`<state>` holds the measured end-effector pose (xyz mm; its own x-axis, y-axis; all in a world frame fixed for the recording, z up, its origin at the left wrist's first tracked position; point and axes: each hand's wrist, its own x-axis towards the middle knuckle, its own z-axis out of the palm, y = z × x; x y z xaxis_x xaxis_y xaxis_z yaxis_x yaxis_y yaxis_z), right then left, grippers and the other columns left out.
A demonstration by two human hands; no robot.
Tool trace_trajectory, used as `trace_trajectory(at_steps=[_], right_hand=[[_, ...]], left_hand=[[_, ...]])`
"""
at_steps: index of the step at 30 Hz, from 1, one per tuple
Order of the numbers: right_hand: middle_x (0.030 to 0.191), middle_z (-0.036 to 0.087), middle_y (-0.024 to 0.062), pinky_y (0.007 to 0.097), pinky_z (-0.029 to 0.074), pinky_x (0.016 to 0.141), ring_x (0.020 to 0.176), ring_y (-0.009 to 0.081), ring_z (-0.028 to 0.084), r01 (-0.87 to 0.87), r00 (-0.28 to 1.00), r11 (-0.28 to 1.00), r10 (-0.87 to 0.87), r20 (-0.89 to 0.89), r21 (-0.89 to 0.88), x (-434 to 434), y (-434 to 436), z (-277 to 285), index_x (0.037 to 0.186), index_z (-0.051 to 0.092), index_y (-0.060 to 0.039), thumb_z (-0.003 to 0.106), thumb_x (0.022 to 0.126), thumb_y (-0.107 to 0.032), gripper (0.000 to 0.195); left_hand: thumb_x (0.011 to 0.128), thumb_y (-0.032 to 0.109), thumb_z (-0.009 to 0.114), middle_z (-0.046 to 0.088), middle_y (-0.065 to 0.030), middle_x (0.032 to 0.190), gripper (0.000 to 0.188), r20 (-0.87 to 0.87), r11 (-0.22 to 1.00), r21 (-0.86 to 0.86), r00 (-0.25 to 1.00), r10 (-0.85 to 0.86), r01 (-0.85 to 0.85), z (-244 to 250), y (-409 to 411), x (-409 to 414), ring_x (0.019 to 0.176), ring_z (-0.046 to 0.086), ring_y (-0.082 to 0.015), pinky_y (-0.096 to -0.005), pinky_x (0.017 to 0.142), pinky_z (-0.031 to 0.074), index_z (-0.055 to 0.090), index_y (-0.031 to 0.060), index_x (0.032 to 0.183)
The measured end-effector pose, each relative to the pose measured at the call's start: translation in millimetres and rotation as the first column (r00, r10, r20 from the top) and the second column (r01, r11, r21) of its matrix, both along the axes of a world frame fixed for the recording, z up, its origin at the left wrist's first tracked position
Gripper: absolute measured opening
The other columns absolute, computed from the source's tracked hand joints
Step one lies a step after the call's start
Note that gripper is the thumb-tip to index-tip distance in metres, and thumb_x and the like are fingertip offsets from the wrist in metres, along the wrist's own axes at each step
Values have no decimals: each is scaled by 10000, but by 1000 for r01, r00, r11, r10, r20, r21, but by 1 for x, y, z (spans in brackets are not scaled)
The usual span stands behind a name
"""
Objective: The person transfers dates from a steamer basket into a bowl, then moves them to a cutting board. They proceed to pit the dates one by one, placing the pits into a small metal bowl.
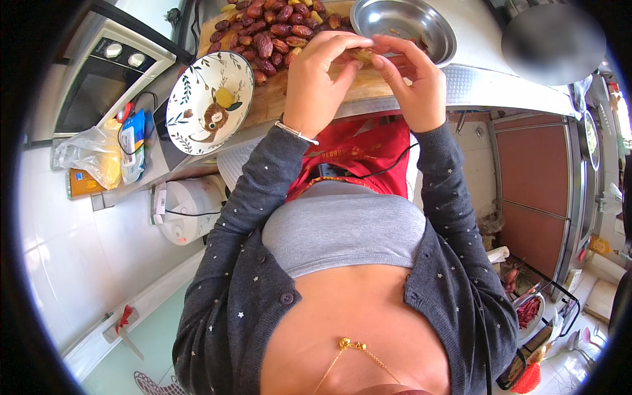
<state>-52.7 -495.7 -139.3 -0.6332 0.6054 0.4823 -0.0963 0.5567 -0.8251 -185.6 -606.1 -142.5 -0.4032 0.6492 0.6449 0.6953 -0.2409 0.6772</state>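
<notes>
Between the fingertips of both hands is a small yellowish-brown fruit piece, perhaps a date, partly hidden by the fingers. My left hand pinches it from the left, with a bracelet at the wrist. My right hand holds its other side. Behind my left hand a pile of dark red dates, with some yellow ones among them, lies on a wooden cutting board. To the left stands a patterned white bowl with one yellow fruit in it. A steel bowl holding small brown scraps sits behind my right hand.
A microwave-like oven stands at the left, near a plastic bag and a blue-and-white packet. The metal counter edge runs across in front of me. A red cloth hangs below the hands.
</notes>
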Motion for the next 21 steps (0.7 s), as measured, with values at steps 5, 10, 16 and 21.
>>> trace_trajectory(at_steps=[5, 10, 16, 21], right_hand=[[1062, 679, 59, 246, 533, 795, 966, 117, 651, -60, 995, 986, 47, -83, -154, 0, -4, 1, 1095, 643, -9, 685, 899, -39, 203], [1112, 656, 76, 272, 544, 825, 961, 137, 653, -43, 990, 998, 36, -136, -50, 3, -7, 0, 1078, 634, 2, 677, 888, -6, 195], [909, 680, 67, 266, 560, 663, 768, 153, 668, 109, 984, 978, -81, -158, 175, 4, -3, 14, 956, 700, -34, 734, 810, -15, 151], [854, 669, 65, 269, 545, 625, 669, 173, 645, 122, 990, 943, -94, -103, 310, 5, 1, 20, 945, 719, -56, 743, 798, -46, 150]], left_hand=[[867, -57, 637, 659, -75, 1086, 334, 683, 938, 271, 644, -345, 216, 5, 1, 17, 1026, 632, -134, -267, 906, 501, 602, -2, 1194], [908, 18, 659, 658, -79, 1126, 321, 755, 911, 263, 520, -399, 318, -8, 2, 8, 1057, 613, -121, -258, 946, 485, 588, -17, 1219], [928, 34, 632, 644, -92, 1189, 328, 667, 933, 195, 657, -351, 301, -3, 2, 12, 1091, 609, -145, -305, 976, 490, 589, -21, 1249], [890, -36, 630, 656, -47, 1092, 293, 496, 959, 186, 823, -279, 213, 0, 7, 17, 1019, 630, -127, -256, 912, 508, 656, 18, 1176]])
